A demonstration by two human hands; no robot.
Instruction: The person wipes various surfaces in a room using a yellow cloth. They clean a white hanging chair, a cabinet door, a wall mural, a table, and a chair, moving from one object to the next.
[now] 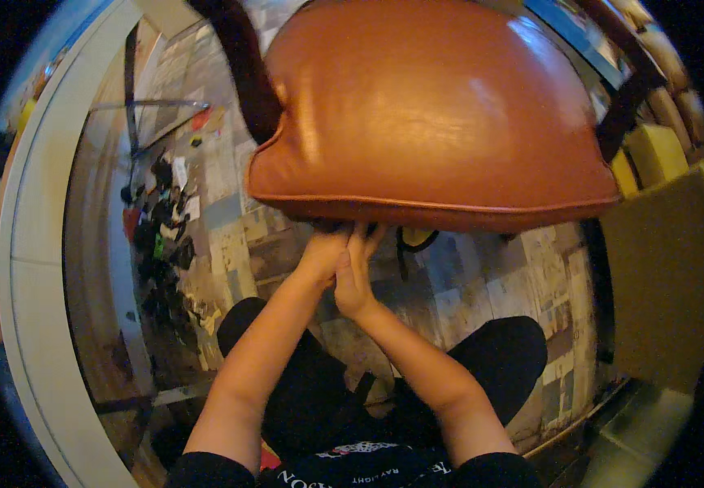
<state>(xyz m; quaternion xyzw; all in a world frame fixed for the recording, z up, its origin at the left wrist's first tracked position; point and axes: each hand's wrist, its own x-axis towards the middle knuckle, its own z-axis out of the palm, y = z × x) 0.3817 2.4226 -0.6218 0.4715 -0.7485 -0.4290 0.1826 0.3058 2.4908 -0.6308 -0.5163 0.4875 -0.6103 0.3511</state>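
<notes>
A seat cushion (425, 116) of orange-brown leather, with a piped edge, fills the upper middle of the head view. It sits between two dark chair arms or frame parts (248, 79). Both my hands reach to the underside of its near edge. My left hand (327, 247) and my right hand (358, 268) are pressed close together, the wrists nearly touching. Their fingertips pass beneath the cushion and are hidden, so I cannot see whether they hold anything. A yellow and black round thing (417, 238) shows under the edge, just right of my fingers.
Patchwork-pattern plank flooring (480, 274) lies below. At left, a pale tabletop (34, 256) curves past, with scattered dark odds and ends (166, 232) on the floor beyond its edge. A large cardboard-coloured panel (663, 280) and yellow blocks (657, 155) stand at right. My bent knees flank my arms.
</notes>
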